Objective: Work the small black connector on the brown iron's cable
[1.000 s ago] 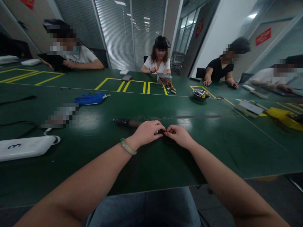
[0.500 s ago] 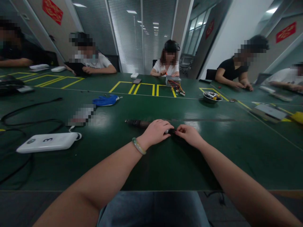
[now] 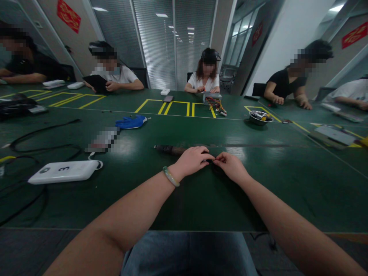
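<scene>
Long green table (image 3: 304, 172), yellow lines (image 3: 188, 109) on top. Beyond table I see glass partition (image 3: 120, 27) with blinds (image 3: 159, 65), white pillar (image 3: 283, 42), black chair (image 3: 140, 73), red poster (image 3: 69, 16) on wall (image 3: 80, 50). Rather dim; dark floor (image 3: 28, 249) below table.

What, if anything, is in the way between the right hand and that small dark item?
Nothing visible: the fingertips of the right hand are already at the small dark item. The left hand partly covers its other side; the dark tool lies beyond that hand.

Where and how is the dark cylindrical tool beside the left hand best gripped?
Probably by the tool's brownish barrel, from above: it lies flat, narrow tip pointing left, its other end hidden behind the left hand.
</scene>
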A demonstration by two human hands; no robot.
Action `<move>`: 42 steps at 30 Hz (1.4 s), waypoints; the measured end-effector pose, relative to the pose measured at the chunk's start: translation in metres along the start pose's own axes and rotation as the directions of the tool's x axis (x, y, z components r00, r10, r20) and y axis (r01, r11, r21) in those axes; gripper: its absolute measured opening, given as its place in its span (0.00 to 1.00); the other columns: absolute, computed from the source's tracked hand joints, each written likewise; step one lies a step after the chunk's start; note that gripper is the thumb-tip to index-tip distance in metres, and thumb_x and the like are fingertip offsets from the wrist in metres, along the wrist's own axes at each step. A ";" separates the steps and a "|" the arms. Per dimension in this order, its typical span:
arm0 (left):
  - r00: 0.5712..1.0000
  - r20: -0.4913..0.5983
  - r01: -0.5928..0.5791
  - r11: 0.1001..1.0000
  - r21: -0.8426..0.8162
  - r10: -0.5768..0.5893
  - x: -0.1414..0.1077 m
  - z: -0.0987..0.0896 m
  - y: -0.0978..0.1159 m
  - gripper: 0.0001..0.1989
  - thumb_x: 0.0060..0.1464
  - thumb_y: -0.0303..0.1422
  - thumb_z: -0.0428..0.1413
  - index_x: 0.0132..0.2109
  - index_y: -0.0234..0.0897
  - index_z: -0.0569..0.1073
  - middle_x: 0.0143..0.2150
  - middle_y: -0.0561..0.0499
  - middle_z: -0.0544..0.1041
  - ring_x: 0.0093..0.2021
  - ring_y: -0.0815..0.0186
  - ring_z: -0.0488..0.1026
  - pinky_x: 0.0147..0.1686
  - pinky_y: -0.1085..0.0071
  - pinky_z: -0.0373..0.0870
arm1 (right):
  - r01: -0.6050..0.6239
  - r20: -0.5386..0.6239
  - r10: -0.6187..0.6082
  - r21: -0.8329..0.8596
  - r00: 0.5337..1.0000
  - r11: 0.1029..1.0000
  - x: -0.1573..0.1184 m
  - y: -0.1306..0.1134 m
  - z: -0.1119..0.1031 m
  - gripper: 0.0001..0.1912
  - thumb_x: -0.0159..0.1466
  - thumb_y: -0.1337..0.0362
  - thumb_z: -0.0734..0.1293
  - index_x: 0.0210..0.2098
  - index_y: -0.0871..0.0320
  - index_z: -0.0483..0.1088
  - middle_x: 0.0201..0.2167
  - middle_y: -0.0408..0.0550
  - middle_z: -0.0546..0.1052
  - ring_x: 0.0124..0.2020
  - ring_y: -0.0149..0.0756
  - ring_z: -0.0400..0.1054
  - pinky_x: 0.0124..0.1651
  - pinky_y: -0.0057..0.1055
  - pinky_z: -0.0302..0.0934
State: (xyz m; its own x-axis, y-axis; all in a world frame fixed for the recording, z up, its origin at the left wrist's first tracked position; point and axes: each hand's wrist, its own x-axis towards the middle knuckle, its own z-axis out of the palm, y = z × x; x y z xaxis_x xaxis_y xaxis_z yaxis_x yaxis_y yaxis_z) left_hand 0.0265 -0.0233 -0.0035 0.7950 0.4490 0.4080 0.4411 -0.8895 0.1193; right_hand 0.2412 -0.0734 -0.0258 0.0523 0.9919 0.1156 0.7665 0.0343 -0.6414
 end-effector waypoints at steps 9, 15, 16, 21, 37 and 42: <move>1.000 0.006 0.013 1.000 -0.002 -0.012 0.001 0.001 0.000 0.15 0.60 0.35 0.55 0.54 0.48 0.72 0.52 0.49 0.69 0.51 0.60 0.68 0.49 0.61 0.67 | -0.084 0.015 0.083 0.087 0.996 0.993 -0.001 -0.003 -0.001 0.08 0.63 0.59 0.68 0.35 0.58 0.73 0.28 0.44 0.75 0.28 0.33 0.69 0.29 0.28 0.57; 1.000 -0.013 0.023 0.999 -0.023 -0.023 0.003 0.003 0.000 0.13 0.60 0.34 0.56 0.52 0.47 0.74 0.52 0.49 0.69 0.52 0.60 0.68 0.50 0.60 0.67 | -0.074 -0.049 0.077 0.049 0.996 0.996 -0.003 -0.004 0.006 0.07 0.64 0.59 0.68 0.37 0.57 0.72 0.28 0.42 0.75 0.29 0.33 0.68 0.30 0.27 0.56; 1.000 -0.016 0.023 0.999 -0.027 -0.024 0.003 0.004 0.000 0.13 0.60 0.34 0.55 0.52 0.46 0.74 0.52 0.49 0.69 0.52 0.60 0.68 0.51 0.60 0.67 | -0.070 -0.060 0.072 0.041 0.996 0.997 -0.003 -0.004 0.007 0.08 0.64 0.59 0.68 0.39 0.57 0.71 0.28 0.42 0.74 0.29 0.33 0.68 0.30 0.27 0.56; 0.999 -0.029 0.023 0.999 -0.038 -0.024 0.002 0.005 -0.001 0.13 0.60 0.34 0.55 0.52 0.46 0.74 0.52 0.49 0.70 0.52 0.59 0.68 0.51 0.59 0.67 | -0.046 -0.009 0.046 -0.029 0.999 0.999 0.001 -0.007 0.004 0.18 0.65 0.58 0.68 0.52 0.57 0.69 0.28 0.43 0.74 0.30 0.34 0.68 0.29 0.28 0.54; 0.994 -0.109 -0.028 0.996 -0.087 0.019 0.000 -0.005 0.003 0.21 0.60 0.31 0.54 0.60 0.46 0.66 0.58 0.49 0.69 0.61 0.62 0.64 0.65 0.53 0.55 | -0.051 0.030 0.062 -0.285 0.998 0.957 0.004 -0.021 -0.002 0.11 0.67 0.58 0.64 0.45 0.55 0.74 0.38 0.51 0.77 0.37 0.44 0.70 0.33 0.32 0.55; 0.994 -0.101 -0.058 0.993 -0.107 0.047 -0.001 -0.008 0.002 0.21 0.61 0.30 0.53 0.60 0.46 0.66 0.56 0.49 0.71 0.59 0.63 0.66 0.64 0.53 0.57 | -0.055 0.060 0.081 -0.347 0.995 0.936 0.015 -0.011 -0.014 0.11 0.67 0.59 0.65 0.43 0.54 0.77 0.37 0.51 0.77 0.37 0.44 0.70 0.34 0.33 0.56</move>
State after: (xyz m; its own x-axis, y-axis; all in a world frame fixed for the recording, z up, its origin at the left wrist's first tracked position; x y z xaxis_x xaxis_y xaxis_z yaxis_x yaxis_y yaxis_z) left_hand 0.0236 -0.0264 0.0033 0.7684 0.3960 0.5028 0.3474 -0.9179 0.1920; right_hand 0.2423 -0.0602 -0.0064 0.0754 0.9970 0.0177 0.9370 -0.0648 -0.3432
